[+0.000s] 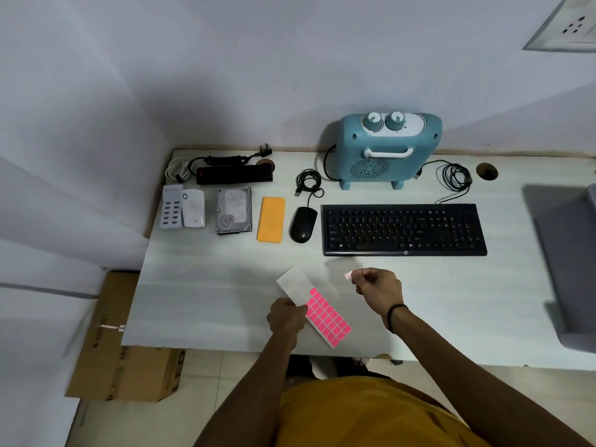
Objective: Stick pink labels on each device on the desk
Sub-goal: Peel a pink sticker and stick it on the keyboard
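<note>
Your right hand [377, 287] pinches one pink label [348, 275] at its fingertips; left hand [287, 319] grips the label sheet [317, 309] edge. Keyboard [404, 229] sits just beyond the pinch, so press the sticky side flat w/ your thumb, no creases.

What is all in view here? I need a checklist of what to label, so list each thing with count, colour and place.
desk: 1, white, against the wall
multi-port charger: 1, white, far left
small white device: 1, white, touching the charger's right side
power strip: 1, black, back left
hard drive: 1, silver, right of the white device
flat orange device: 1, orange, left of the mouse
mouse: 1, black, left of the keyboard
keyboard: 1, black, centre right
heater: 1, teal, behind the keyboard
cardboard box: 1, brown, on the floor at left
label sheet: 1, pink labels on white backing, in the left hand
peeled label: 1, pink, in the right hand
left hand: holding the sheet
right hand: pinching the label
</note>
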### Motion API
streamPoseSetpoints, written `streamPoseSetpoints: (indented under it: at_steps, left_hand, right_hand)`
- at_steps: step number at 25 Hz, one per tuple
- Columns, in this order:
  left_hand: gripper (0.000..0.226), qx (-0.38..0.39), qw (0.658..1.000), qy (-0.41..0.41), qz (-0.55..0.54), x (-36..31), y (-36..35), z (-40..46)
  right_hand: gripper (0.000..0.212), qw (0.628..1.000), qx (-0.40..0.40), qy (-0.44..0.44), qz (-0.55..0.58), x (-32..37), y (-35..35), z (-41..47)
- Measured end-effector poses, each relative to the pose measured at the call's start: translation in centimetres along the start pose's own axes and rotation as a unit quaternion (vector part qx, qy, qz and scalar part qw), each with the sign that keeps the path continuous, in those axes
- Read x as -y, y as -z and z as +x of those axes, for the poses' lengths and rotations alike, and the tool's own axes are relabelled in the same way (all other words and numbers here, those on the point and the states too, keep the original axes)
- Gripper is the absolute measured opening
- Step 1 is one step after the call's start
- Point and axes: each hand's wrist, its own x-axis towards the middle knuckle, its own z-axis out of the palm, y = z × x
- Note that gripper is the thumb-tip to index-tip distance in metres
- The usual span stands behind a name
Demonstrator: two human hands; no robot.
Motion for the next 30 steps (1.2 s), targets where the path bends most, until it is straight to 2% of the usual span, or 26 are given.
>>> streamPoseSetpoints:
  at_steps: [2,3,5,7,11,14,23,28,30]
  left_hand:
    - [0.053,-0.033,0.999,-0.007,0.005,-0.3,-0.1,-1.4]
    - [0.053,-0.048,0.999,-0.021,0.002,-0.6,-0.4,-1.9]
    - [0.035,-0.037,0.997,-0.061,-0.032,-1.9,-0.6,-3.0]
    - [0.009,0.016,0.99,-0.076,-0.115,-3.7,-0.8,-3.9]
    - [0.002,0.069,0.971,-0.055,-0.221,-6.6,-1.8,-5.5]
    - [0.008,0.068,0.967,-0.046,-0.24,-7.5,-2.1,-5.6]
    - [0.011,0.104,0.956,-0.019,-0.274,-10.3,-3.9,-4.8]
    - [0.013,0.093,0.959,-0.012,-0.267,-12.0,-5.5,-3.3]
    - [0.017,0.097,0.957,-0.018,-0.271,-13.4,-5.8,-2.2]
  right_hand:
    - [0.017,1.0,0.002,0.017,-0.021,-0.2,0.1,0.0]
    - [0.018,0.999,0.001,0.03,-0.039,-0.1,0.0,0.0]
    - [0.018,0.995,-0.01,0.065,-0.078,0.2,-0.6,0.0]
    - [0.018,0.989,-0.027,0.1,-0.108,0.8,-1.4,0.3]
    - [0.012,0.975,-0.031,0.151,-0.162,1.2,-2.0,1.0]
    - [0.01,0.972,-0.023,0.176,-0.152,1.6,-2.1,1.1]
    - [0.01,0.97,0.004,0.205,-0.132,1.6,0.2,3.6]
    - [0.024,0.968,0.107,0.18,-0.142,1.9,2.5,6.1]
    - [0.039,0.97,0.101,0.159,-0.152,2.7,3.9,8.8]
